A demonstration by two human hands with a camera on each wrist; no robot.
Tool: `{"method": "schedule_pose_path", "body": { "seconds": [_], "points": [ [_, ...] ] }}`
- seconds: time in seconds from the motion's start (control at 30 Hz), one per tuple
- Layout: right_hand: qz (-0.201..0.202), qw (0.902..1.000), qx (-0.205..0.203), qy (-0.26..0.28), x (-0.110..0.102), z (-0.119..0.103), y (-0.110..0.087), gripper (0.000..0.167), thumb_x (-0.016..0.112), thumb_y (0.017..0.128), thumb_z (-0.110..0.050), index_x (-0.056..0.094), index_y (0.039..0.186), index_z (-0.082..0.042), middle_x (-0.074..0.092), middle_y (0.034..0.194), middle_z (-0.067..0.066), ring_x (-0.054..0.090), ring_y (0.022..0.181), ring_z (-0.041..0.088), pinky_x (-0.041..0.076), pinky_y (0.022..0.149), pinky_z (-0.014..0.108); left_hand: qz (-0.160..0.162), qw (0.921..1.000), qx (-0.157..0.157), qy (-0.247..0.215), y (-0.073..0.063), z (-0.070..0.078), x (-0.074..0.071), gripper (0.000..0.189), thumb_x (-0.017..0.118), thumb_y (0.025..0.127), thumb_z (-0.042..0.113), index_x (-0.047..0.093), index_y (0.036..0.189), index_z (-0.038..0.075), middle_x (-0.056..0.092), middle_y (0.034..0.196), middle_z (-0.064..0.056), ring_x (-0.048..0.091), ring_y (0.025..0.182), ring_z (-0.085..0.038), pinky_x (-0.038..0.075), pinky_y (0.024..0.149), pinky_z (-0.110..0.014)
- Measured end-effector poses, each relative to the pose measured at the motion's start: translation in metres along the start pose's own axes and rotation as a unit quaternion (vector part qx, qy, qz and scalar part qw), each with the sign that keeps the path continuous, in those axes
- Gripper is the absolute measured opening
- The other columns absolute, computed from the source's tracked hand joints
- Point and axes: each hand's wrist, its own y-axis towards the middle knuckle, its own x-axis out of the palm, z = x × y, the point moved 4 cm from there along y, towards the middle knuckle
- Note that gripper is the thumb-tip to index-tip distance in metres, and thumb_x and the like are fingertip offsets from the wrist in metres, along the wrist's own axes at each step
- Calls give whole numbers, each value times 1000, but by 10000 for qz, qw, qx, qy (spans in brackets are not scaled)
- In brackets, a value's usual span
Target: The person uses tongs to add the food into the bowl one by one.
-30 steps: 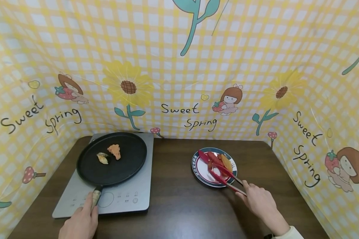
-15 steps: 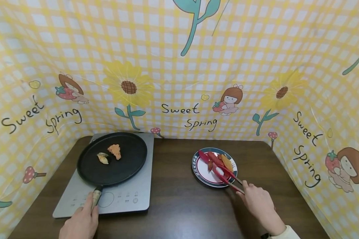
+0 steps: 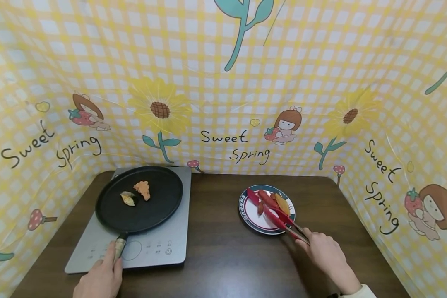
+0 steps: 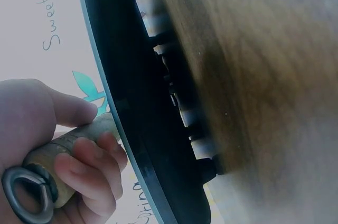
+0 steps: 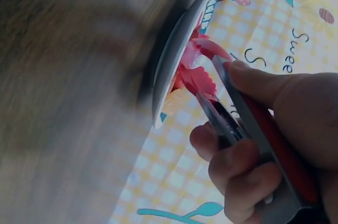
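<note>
In the head view my left hand (image 3: 98, 279) grips the handle (image 3: 120, 246) of a round black flat pan (image 3: 156, 215) at the left. A craggy orange-brown fried piece (image 3: 143, 190) and a small pale yellow folded piece (image 3: 128, 198) lie in it. My right hand (image 3: 327, 253) holds metal tongs (image 5: 227, 113) with red scalloped tips, fingers and thumb around the arms. Those tips reach over a blue-rimmed white plate (image 3: 251, 222), low among its food. On the plate are a reddish sausage (image 3: 268, 199), a golden piece (image 3: 282, 203), a small brown piece (image 3: 260, 207) and a crimson piece (image 3: 252, 196).
Beneath the pan is a silver induction cooker (image 3: 171, 252) with touch controls along its front. Both cooker and plate stand on a dark wooden table (image 3: 216, 236). A yellow checked cloth (image 3: 223, 103) encloses the back and sides.
The tongs' red arms have drawn closer together and shifted slightly over the plate. My left hand, the pan and its food have stayed in place.
</note>
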Motion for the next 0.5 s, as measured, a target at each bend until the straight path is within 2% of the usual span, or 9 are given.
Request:
{"method": "schedule_pose_path", "body": {
  "seconds": [0.1,0.27,0.4,0.5],
  "points": [
    [-246,9988,210,371,1,4,1,36,69,86,-35,65,106,-6,61,69,13,56,51,29,42,42,45,45,10000,-4,-3,0,1,0,54,46,98,31,28,140,2,57,78,-15,57,60,-37,43,54,-53],
    [-319,9937,414,994,8,12,3,41,67,88,-36,66,113,-4,63,75,14,58,57,26,45,48,46,117,9999,-25,-4,-1,2,-1,54,47,97,29,29,140,2,57,78,-15,57,60,-37,43,54,-53],
    [-238,9893,419,1375,15,17,6,18,67,88,-33,68,94,-16,52,60,1,50,55,20,42,51,40,78,10000,-33,4,0,1,0,55,46,97,30,28,141,2,57,80,-16,57,60,-37,43,55,-54],
    [-320,9828,535,1737,18,19,8,16,65,90,-34,61,82,-20,39,54,-6,45,55,17,37,53,35,57,10000,-22,-2,0,0,-1,55,46,98,31,28,141,2,57,79,-16,57,59,-37,43,54,-53]
  ]
}}
